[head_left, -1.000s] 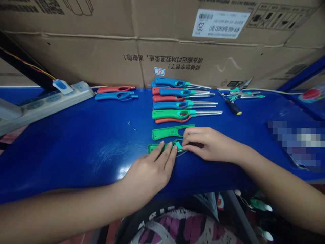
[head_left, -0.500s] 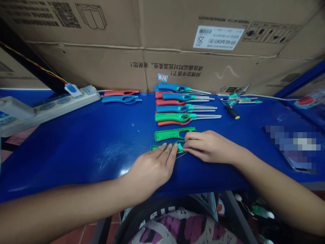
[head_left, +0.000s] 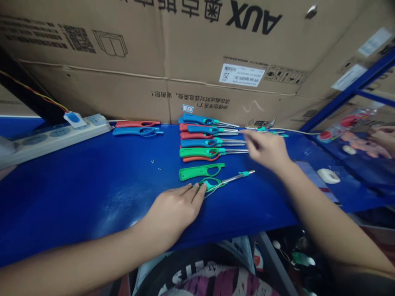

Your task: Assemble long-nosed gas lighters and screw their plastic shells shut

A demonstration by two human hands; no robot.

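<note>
Item: open green lighter handle (head_left: 211, 186), with turquoise trigger and metal barrel. It is laid on the blue tabletop (head_left: 123, 176) near the front edge, its barrel pointed to the right and a thin wire looped just below it.

Left hand (head_left: 177, 205): placed over the near end of this handle, fingers extended and pressed onto it. The thumb is hidden, so whether the handle is also pinched cannot be told.

Right hand (head_left: 267, 150): raised at the barrel tips of the stacked lighters, fingers bent. The hand is blurred; whether anything is grasped cannot be told.

Green shell piece (head_left: 200, 172): 1, laid just beyond the open handle, inner face up.

Stacked lighters (head_left: 187, 152): blue, red, green and orange, arranged in a row beyond the shell piece, barrels directed right.

Handles at left: 1 red (head_left: 129, 123) and 1 blue (head_left: 126, 132), laid side by side near the power strip (head_left: 51, 142), into which a white-and-blue plug (head_left: 75, 119) is fitted.

Small pins (head_left: 152, 161): 3, scattered left of the shell piece.

Loose turquoise and metal parts (head_left: 280, 133): partly covered by the right hand.

Cardboard box (head_left: 123, 82): stood behind, "AUX" printed upside down.

White object (head_left: 328, 176): placed right of the right forearm, beside a flat, partly pixelated item (head_left: 316, 181).

Co-worker's hand (head_left: 384, 137): seen at the right edge.
</note>
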